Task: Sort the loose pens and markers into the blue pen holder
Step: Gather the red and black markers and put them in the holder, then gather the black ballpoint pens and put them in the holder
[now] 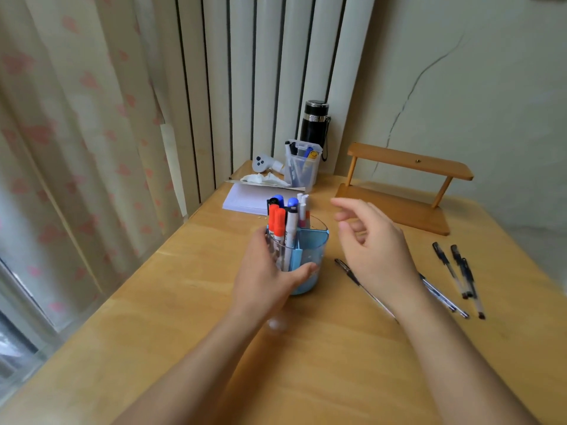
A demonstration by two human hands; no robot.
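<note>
**Holder half full, pens waiting on the surface**

The left hand is gripping the blue pen holder, which is sitting upright mid-surface with markers standing caps-up inside. The right hand is hovering beside it, fingers loosely spread and holding nothing. Loose pens are lying flat to the right, long axes running near-to-far.

One head-worn view, forward and down, close over the wooden table, toward the curtained corner.
</note>
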